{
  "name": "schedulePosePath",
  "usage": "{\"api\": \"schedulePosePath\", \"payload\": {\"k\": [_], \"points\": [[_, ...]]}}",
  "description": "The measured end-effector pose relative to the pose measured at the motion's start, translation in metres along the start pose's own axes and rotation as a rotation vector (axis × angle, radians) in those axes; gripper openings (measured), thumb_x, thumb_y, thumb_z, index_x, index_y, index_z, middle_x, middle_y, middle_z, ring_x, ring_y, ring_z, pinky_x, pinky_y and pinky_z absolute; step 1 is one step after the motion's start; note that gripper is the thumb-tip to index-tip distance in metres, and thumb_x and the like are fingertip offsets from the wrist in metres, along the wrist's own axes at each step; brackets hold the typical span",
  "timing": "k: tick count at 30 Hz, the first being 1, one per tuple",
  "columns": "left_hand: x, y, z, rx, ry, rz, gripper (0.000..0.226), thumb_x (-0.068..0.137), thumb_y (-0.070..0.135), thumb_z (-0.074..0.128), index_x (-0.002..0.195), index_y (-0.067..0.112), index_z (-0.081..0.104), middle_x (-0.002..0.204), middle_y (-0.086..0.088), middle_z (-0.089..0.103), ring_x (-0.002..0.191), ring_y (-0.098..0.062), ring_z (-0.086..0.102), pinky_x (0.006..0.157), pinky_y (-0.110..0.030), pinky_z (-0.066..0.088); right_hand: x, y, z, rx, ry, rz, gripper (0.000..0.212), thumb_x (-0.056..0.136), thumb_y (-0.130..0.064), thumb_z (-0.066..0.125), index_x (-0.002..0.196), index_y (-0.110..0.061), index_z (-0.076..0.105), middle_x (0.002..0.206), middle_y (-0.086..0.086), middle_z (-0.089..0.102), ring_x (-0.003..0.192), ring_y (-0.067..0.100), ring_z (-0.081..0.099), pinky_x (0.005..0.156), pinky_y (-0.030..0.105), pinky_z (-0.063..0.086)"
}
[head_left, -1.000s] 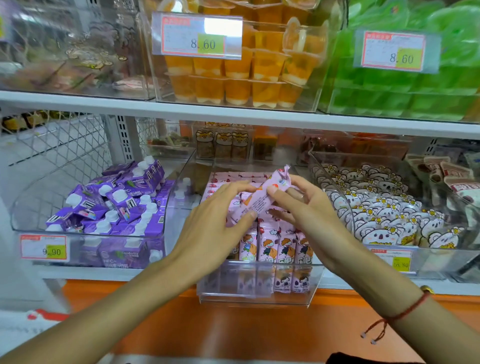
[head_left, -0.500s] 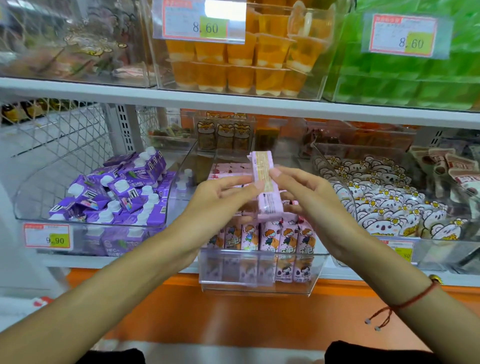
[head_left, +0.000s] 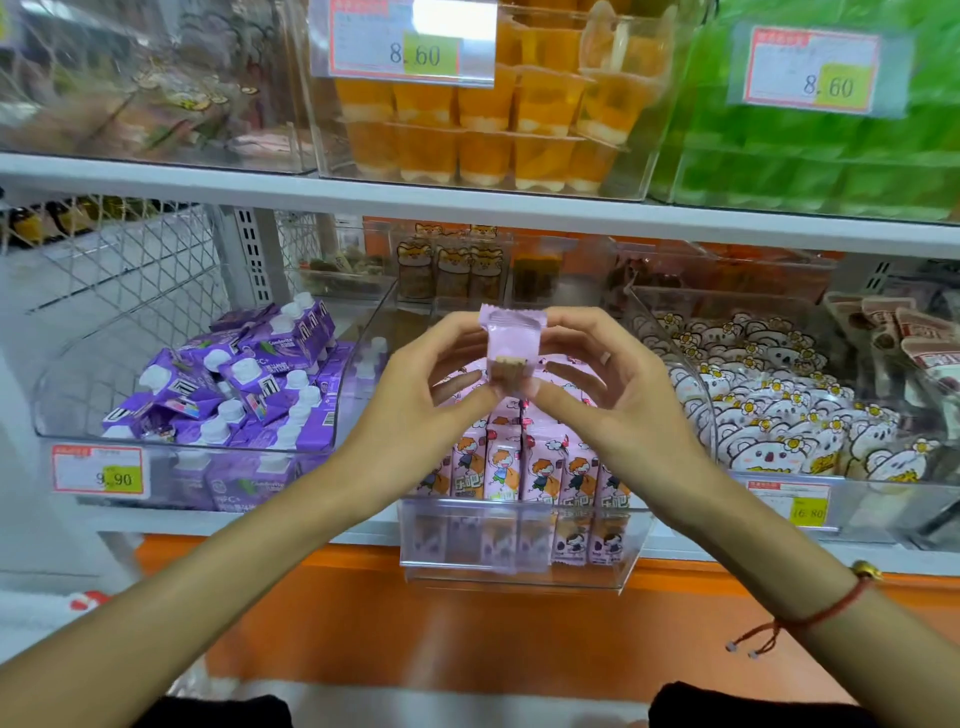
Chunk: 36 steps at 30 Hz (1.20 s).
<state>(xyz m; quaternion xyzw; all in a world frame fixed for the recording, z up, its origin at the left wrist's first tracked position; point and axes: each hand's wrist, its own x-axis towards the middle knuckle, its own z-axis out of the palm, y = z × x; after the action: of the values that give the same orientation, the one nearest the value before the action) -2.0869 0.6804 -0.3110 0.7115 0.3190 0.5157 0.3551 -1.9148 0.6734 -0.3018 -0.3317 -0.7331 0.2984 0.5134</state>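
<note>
pink snack packet (head_left: 511, 338), upright, crimped top

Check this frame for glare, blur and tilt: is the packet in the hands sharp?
Head view: the small pink plastic snack packet pinched by the left hand and right hand is fairly sharp; white glare washes out the top of the orange-bordered price tag above; the green jelly cups upper right are smeared; the white shelf edge slants down rightward.

Pink snack packet (head_left: 510, 347) between both hands' fingertips (head_left: 480, 397)
</note>
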Motion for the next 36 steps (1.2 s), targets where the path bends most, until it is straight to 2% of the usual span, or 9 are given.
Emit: {"api": "schedulePosePath", "payload": {"k": [8, 13, 18, 20, 24, 27, 29, 33, 36], "points": [[0.002, -0.006, -0.006, -0.237, 0.025, -0.141, 0.039, 0.089, 0.010, 0.061, 0.126, 0.022, 0.056, 0.124, 0.005, 0.065, 0.119, -0.007, 0.058, 0.092, -0.023, 0.051, -0.001, 0.000, 0.000, -0.030, 0.006, 0.054, 0.057, 0.083, -0.014, 0.071, 0.132, -0.032, 0.048, 0.115, -0.009, 0.063, 0.113, 0.004, 0.057, 0.098, 0.022, 0.045], [0.004, -0.002, -0.004, -0.532, 0.046, -0.260, 0.039, 0.086, 0.013, 0.060, 0.125, 0.014, 0.055, 0.113, 0.003, 0.071, 0.112, -0.015, 0.064, 0.089, -0.029, 0.055, 0.000, -0.003, 0.003, 0.029, 0.065, 0.063, 0.028, 0.085, -0.009, 0.068, 0.111, -0.020, 0.063, 0.108, -0.010, 0.067, 0.102, -0.001, 0.061, 0.083, 0.013, 0.049], [0.008, 0.000, -0.011, -0.520, 0.118, -0.187, 0.077, 0.077, 0.012, 0.069, 0.143, 0.032, 0.035, 0.131, 0.012, 0.059, 0.119, -0.008, 0.059, 0.092, -0.026, 0.053, 0.004, 0.002, -0.002, 0.221, 0.111, 0.274, 0.020, 0.089, -0.019, 0.063, 0.109, -0.020, 0.067, 0.103, -0.004, 0.073, 0.090, 0.007, 0.067, 0.079, 0.019, 0.054], [0.009, 0.002, -0.016, -0.506, 0.109, -0.180, 0.067, 0.082, 0.010, 0.066, 0.139, 0.034, 0.041, 0.127, 0.015, 0.062, 0.116, -0.008, 0.061, 0.086, -0.024, 0.054, 0.005, 0.006, -0.007, 0.284, 0.091, 0.371, 0.022, 0.091, -0.021, 0.060, 0.111, -0.019, 0.068, 0.106, 0.003, 0.073, 0.089, 0.012, 0.066, 0.076, 0.020, 0.054], [0.009, 0.003, -0.020, -0.455, 0.234, -0.237, 0.039, 0.086, 0.011, 0.065, 0.123, 0.020, 0.059, 0.119, 0.000, 0.067, 0.101, -0.011, 0.067, 0.073, -0.020, 0.055, 0.005, 0.005, -0.007, 0.390, 0.051, 0.428, 0.030, 0.085, -0.026, 0.064, 0.113, -0.019, 0.068, 0.111, 0.001, 0.071, 0.096, 0.013, 0.067, 0.076, 0.020, 0.055], [0.008, 0.001, -0.015, -0.361, 0.314, -0.260, 0.035, 0.083, 0.019, 0.070, 0.116, 0.015, 0.061, 0.108, 0.001, 0.071, 0.097, -0.009, 0.068, 0.072, -0.022, 0.057, 0.005, 0.005, -0.005, 0.317, 0.123, 0.393, 0.054, 0.066, -0.035, 0.075, 0.116, -0.021, 0.064, 0.110, 0.000, 0.071, 0.087, 0.013, 0.068, 0.077, 0.024, 0.053], [0.007, 0.000, -0.012, -0.220, 0.333, -0.251, 0.036, 0.079, 0.030, 0.073, 0.111, 0.019, 0.062, 0.104, 0.002, 0.071, 0.092, -0.006, 0.067, 0.070, -0.021, 0.057, 0.006, 0.006, -0.006, 0.350, 0.197, 0.411, 0.053, 0.066, -0.034, 0.075, 0.116, -0.020, 0.062, 0.099, -0.001, 0.073, 0.079, 0.012, 0.068, 0.071, 0.021, 0.053], [0.007, 0.001, -0.013, 0.145, 0.273, -0.141, 0.039, 0.076, 0.035, 0.076, 0.109, 0.027, 0.057, 0.116, 0.004, 0.059, 0.100, -0.001, 0.061, 0.079, -0.007, 0.047, 0.010, 0.009, -0.010, 0.633, 0.222, 0.600, 0.031, 0.075, -0.032, 0.069, 0.101, -0.016, 0.065, 0.081, -0.001, 0.072, 0.066, 0.009, 0.067, 0.060, 0.016, 0.053], [0.006, 0.003, -0.012, 0.039, 0.214, -0.125, 0.037, 0.082, 0.021, 0.072, 0.113, 0.025, 0.052, 0.115, 0.009, 0.062, 0.101, 0.003, 0.063, 0.088, -0.014, 0.049, 0.010, 0.011, -0.011, 0.765, 0.117, 0.724, 0.034, 0.076, -0.034, 0.068, 0.103, -0.014, 0.066, 0.082, 0.004, 0.069, 0.065, 0.010, 0.065, 0.061, 0.018, 0.055]]}}
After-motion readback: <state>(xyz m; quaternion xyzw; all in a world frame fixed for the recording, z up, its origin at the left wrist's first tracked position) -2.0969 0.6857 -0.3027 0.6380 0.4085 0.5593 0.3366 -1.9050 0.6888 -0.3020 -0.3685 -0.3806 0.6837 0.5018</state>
